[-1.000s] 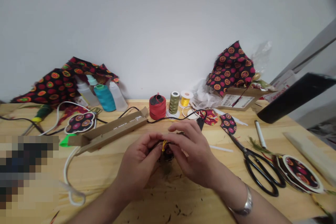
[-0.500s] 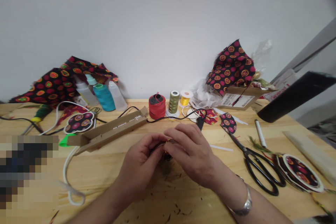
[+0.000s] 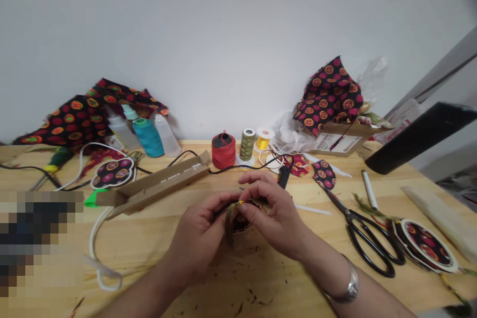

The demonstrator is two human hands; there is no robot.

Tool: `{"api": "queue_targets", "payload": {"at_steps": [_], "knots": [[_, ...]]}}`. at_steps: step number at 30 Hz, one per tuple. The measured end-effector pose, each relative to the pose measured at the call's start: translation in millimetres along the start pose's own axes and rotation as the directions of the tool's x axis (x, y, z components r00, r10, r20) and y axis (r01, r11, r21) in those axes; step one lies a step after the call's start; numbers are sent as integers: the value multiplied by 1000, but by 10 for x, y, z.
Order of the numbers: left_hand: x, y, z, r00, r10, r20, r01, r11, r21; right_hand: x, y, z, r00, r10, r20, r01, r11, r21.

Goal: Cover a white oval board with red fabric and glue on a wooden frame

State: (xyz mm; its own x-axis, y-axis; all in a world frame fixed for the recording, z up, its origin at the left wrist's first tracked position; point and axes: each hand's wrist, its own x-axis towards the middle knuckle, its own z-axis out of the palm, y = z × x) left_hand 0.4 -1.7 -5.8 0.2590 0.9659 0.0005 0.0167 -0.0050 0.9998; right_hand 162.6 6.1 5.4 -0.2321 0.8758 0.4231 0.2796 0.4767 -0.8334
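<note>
Low over the middle of the table, my left hand [image 3: 196, 233] is closed around the edge of a dark patterned fabric piece [image 3: 243, 223] with a pale rim. An olive thread tassel [image 3: 230, 226] hangs down across its near side. My right hand [image 3: 279, 213] pinches at the top of the tassel, where a bit of yellow thread shows, its thumb and index finger together and the other fingers curled above. Much of the fabric piece is hidden by my fingers.
Black scissors [image 3: 367, 238] lie to the right, beside a finished-looking fabric disc stack [image 3: 425, 246] with tassels. A cardboard trough [image 3: 164, 181] sits on the left. Thread spools, red [image 3: 223, 151], olive [image 3: 247, 145] and yellow [image 3: 264, 139], stand by the wall. Blue thread cone [image 3: 149, 138] leans farther left.
My right hand has shifted slightly and its fingers have lifted off, so the fabric piece and the olive tassel now show more. My left hand stays nearly in place.
</note>
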Motion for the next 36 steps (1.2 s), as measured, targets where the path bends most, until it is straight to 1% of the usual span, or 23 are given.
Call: {"api": "queue_targets", "payload": {"at_steps": [4,8,11,16,22,24,28,30,32,36], "knots": [[12,4,-9,999,-26,-27,25,1000,-12,19,38,14,996,85,-26,-83,994,65],[24,38,-11,998,10,-65,-7,999,47,14,90,32,996,91,-13,-89,993,79],[20,63,-6,997,37,-68,-33,997,70,-2,114,46,992,123,9,-123,989,82],[21,63,-11,999,2,-52,-1,1000,21,-17,122,65,989,150,-11,-149,984,96],[29,84,3,996,-4,-90,9,998,59,-20,103,104,981,190,-35,-183,971,152],[19,91,6,995,-15,-95,19,999,43,-21,93,112,974,225,-24,-216,956,201],[7,77,3,996,-42,-73,42,999,-2,-29,76,114,952,303,49,-303,900,313],[9,59,0,998,-38,-56,37,999,-7,-37,73,112,949,307,65,-311,893,327],[13,42,-2,998,-34,-44,33,999,-5,-45,72,110,954,295,60,-299,903,310],[6,35,-3,998,-23,-64,24,1000,18,-46,73,105,965,257,45,-260,924,280]]}}
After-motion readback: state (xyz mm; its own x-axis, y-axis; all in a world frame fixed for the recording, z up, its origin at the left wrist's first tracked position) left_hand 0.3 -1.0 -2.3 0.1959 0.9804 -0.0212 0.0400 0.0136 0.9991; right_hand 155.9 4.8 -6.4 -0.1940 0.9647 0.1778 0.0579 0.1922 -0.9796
